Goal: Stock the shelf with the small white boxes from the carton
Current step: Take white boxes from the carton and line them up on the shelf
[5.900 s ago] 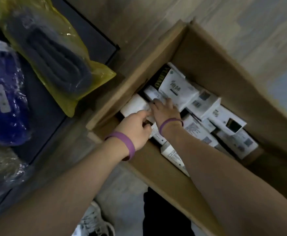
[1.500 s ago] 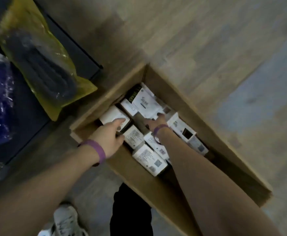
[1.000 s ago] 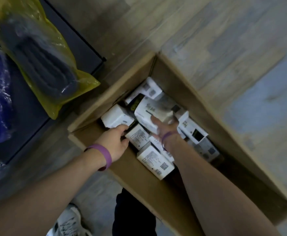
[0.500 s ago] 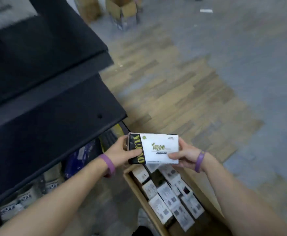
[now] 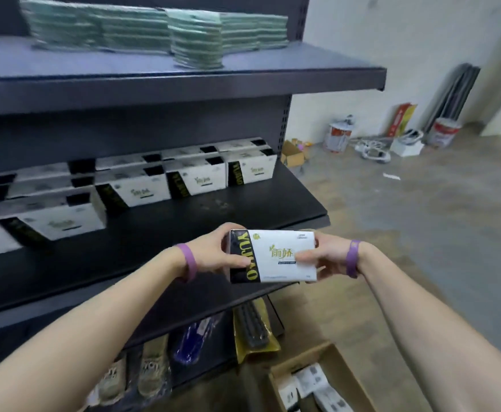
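I hold a small white box (image 5: 276, 257) with a black end band and yellow lettering upright in front of the middle shelf (image 5: 201, 221). My left hand (image 5: 216, 251) grips its black end and my right hand (image 5: 322, 258) grips its white end. A row of matching white boxes (image 5: 195, 176) stands along the back of that dark shelf, some stacked two high. The open brown carton (image 5: 341, 370) sits on the floor at the lower right with several small white boxes (image 5: 311, 382) inside.
The top shelf carries stacks of green packets (image 5: 195, 34). Under the middle shelf lie a yellow bagged item (image 5: 250, 328), a blue packet (image 5: 191, 340) and other bagged goods. Buckets (image 5: 340, 133), cables and a small cardboard box (image 5: 292, 156) stand by the far wall.
Both hands took a white box out of the carton and raised it to the middle shelf's height. My view swung up from the carton to the shelves.
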Demonstrator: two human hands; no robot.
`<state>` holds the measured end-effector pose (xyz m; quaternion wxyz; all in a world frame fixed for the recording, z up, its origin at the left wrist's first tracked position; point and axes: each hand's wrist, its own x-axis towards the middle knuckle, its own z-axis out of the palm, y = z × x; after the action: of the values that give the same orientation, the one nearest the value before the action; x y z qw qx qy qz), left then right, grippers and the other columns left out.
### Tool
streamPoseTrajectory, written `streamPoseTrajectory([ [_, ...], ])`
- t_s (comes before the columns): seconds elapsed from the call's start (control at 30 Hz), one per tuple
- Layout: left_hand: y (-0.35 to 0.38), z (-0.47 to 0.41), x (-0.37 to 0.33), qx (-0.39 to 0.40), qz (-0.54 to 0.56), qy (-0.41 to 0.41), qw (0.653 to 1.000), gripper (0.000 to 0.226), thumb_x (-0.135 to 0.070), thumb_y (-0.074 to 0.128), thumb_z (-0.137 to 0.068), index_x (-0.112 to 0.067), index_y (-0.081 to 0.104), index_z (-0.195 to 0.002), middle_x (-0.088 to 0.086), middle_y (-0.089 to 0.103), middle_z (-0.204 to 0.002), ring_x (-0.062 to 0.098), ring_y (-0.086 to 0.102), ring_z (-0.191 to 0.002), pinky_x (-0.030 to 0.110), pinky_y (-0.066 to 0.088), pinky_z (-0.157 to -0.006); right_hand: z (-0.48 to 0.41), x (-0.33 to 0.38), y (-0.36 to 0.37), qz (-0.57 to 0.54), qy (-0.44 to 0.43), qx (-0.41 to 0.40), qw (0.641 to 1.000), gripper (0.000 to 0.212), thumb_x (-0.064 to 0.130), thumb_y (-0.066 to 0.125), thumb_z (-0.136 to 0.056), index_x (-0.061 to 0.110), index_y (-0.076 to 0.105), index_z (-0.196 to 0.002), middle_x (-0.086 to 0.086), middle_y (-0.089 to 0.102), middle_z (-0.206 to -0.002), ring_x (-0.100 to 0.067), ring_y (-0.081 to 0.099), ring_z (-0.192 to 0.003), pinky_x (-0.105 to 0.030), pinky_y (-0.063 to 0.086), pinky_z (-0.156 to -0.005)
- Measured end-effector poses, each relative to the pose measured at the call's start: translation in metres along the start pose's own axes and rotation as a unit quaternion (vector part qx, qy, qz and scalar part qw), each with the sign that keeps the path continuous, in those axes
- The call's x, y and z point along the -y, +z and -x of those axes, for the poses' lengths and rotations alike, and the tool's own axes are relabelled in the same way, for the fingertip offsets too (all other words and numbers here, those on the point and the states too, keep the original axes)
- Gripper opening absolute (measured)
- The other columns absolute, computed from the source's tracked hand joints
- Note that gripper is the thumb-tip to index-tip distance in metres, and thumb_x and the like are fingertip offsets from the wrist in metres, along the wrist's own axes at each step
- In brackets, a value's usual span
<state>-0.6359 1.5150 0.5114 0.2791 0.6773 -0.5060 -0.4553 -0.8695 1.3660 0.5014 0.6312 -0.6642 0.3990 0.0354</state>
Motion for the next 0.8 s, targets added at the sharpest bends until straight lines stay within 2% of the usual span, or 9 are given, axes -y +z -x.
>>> streamPoseTrajectory([
  [0.1, -0.053, 0.041, 0.018, -0.063, -0.033, 0.019, 0.997, 0.069, -0.019, 0.075, -0.076, -0.020, 0.038, -0.135, -0.007, 0.059, -0.118, 0.009, 0.058, -0.106, 0.027, 0.046, -0.098, -0.017, 0.050, 0.051, 0.013, -0.041, -0.027, 0.999, 0.061, 0.022, 0.079, -0.075, 0.028, 0.045, -0.125, 0.001, 0.066, -0.112, -0.016, 0.068, -0.087, -0.037, 0.057, -0.069],
  [0.13, -0.070, 0.054, 0.025, -0.091, -0.060, 0.021, 0.994, 0.071, -0.019, 0.074, -0.076, -0.021, 0.036, -0.136, -0.007, 0.056, -0.120, 0.008, 0.055, -0.109, 0.020, 0.041, -0.098, -0.023, 0.066, 0.069, 0.017, -0.054, -0.040, 0.998, 0.062, 0.018, 0.076, -0.079, 0.027, 0.040, -0.129, 0.001, 0.063, -0.113, -0.015, 0.066, -0.088, -0.035, 0.057, -0.066],
  [0.2, -0.099, 0.074, 0.040, -0.148, -0.101, 0.020, 0.984, 0.078, -0.024, 0.076, -0.075, -0.024, 0.033, -0.139, -0.005, 0.052, -0.130, 0.011, 0.050, -0.119, 0.016, 0.034, -0.097, -0.036, 0.092, 0.106, 0.041, -0.095, -0.079, 0.991, 0.072, 0.015, 0.074, -0.080, 0.022, 0.031, -0.137, 0.005, 0.060, -0.108, -0.010, 0.062, -0.090, -0.025, 0.055, -0.065],
  [0.27, -0.124, 0.086, 0.056, -0.195, -0.136, 0.002, 0.971, 0.087, -0.028, 0.076, -0.073, -0.026, 0.025, -0.143, -0.001, 0.048, -0.138, 0.017, 0.049, -0.124, 0.018, 0.035, -0.098, -0.056, 0.110, 0.138, 0.070, -0.133, -0.121, 0.981, 0.084, 0.018, 0.077, -0.077, 0.015, 0.024, -0.142, 0.005, 0.057, -0.113, -0.011, 0.059, -0.100, -0.020, 0.050, -0.076],
  [0.33, -0.142, 0.091, 0.069, -0.229, -0.168, -0.029, 0.958, 0.096, -0.032, 0.077, -0.069, -0.027, 0.018, -0.145, 0.002, 0.051, -0.136, 0.022, 0.055, -0.116, 0.023, 0.043, -0.094, -0.075, 0.123, 0.164, 0.078, -0.157, -0.151, 0.973, 0.095, 0.024, 0.082, -0.071, 0.014, 0.021, -0.143, 0.000, 0.053, -0.126, -0.017, 0.053, -0.116, -0.028, 0.046, -0.096],
  [0.37, -0.150, 0.091, 0.075, -0.238, -0.178, -0.041, 0.954, 0.098, -0.035, 0.078, -0.067, -0.028, 0.018, -0.144, 0.003, 0.052, -0.134, 0.023, 0.056, -0.113, 0.026, 0.046, -0.093, -0.082, 0.129, 0.174, 0.079, -0.164, -0.159, 0.970, 0.095, 0.024, 0.083, -0.069, 0.014, 0.022, -0.141, -0.001, 0.052, -0.128, -0.019, 0.052, -0.118, -0.030, 0.044, -0.099],
  [0.5, -0.177, 0.080, 0.092, -0.278, -0.206, -0.041, 0.937, 0.099, -0.039, 0.082, -0.058, -0.032, 0.026, -0.139, 0.000, 0.052, -0.135, 0.023, 0.052, -0.119, 0.034, 0.047, -0.095, -0.114, 0.148, 0.196, 0.061, -0.187, -0.195, 0.961, 0.075, 0.001, 0.077, -0.074, 0.010, 0.034, -0.136, -0.002, 0.052, -0.118, -0.019, 0.051, -0.119, -0.023, 0.041, -0.091],
  [0.63, -0.189, 0.057, 0.099, -0.345, -0.289, -0.005, 0.893, 0.085, -0.032, 0.079, -0.066, -0.025, 0.033, -0.138, 0.006, 0.040, -0.139, 0.027, 0.038, -0.127, 0.039, 0.041, -0.102, -0.147, 0.156, 0.204, 0.093, -0.160, -0.254, 0.949, 0.086, 0.016, 0.078, -0.075, 0.023, 0.029, -0.145, -0.013, 0.042, -0.142, -0.029, 0.041, -0.132, -0.037, 0.036, -0.109],
  [0.8, -0.193, 0.037, 0.112, -0.393, -0.261, -0.041, 0.881, 0.072, -0.027, 0.071, -0.074, -0.023, 0.034, -0.135, 0.011, 0.028, -0.134, 0.033, 0.035, -0.124, 0.042, 0.048, -0.092, -0.174, 0.165, 0.217, 0.063, -0.149, -0.258, 0.953, 0.075, 0.008, 0.066, -0.084, 0.018, 0.023, -0.145, -0.010, 0.035, -0.142, -0.027, 0.040, -0.130, -0.035, 0.038, -0.104],
])
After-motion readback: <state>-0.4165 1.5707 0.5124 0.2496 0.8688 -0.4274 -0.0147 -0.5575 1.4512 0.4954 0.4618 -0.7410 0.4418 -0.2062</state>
